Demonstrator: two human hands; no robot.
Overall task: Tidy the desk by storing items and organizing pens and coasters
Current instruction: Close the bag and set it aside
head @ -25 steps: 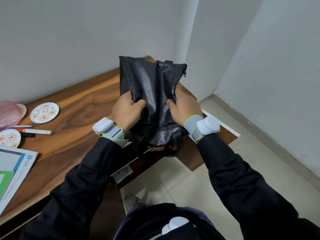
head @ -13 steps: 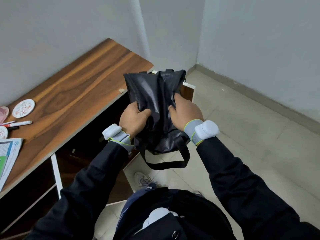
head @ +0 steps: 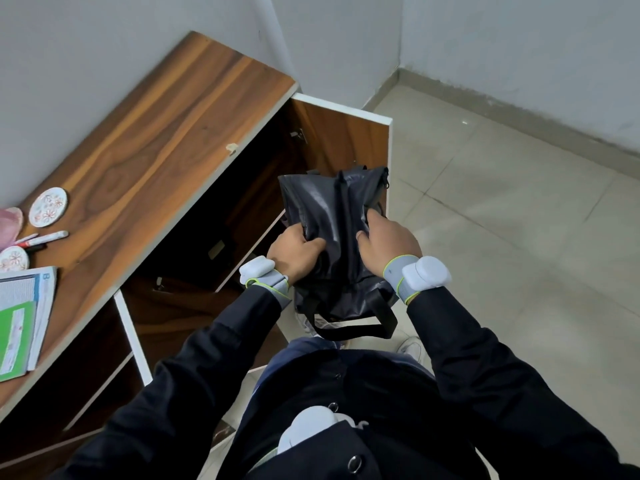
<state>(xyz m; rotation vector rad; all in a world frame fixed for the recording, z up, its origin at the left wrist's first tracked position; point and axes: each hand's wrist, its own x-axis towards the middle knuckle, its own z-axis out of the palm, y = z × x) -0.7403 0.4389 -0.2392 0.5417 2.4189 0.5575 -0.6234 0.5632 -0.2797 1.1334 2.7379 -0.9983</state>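
Both hands grip a black bag (head: 332, 223) held in the air in front of the open cabinet (head: 242, 216) under the desk (head: 156, 126). The left hand (head: 294, 251) is closed on the bag's left side, thumb pressed over the fabric and the fingers hidden in its folds. The right hand (head: 389, 237) is closed on the right side, fingers curled into the material near a zip. The bag is crumpled, and its strap (head: 356, 329) hangs in a loop below the wrists. The cabinet door (head: 346, 140) stands open just behind the bag; the inside is dark and its contents cannot be made out.

On the desk's left end, well apart from the bag, lie two round coasters (head: 48, 206) with a flower pattern, one near the wall and one (head: 14, 258) nearer the edge. Pens (head: 43, 239) lie between them. A pink thing (head: 10, 223) sits at the frame's edge beside the coasters. A booklet (head: 26, 317) with a green sheet on it lies nearer the person.
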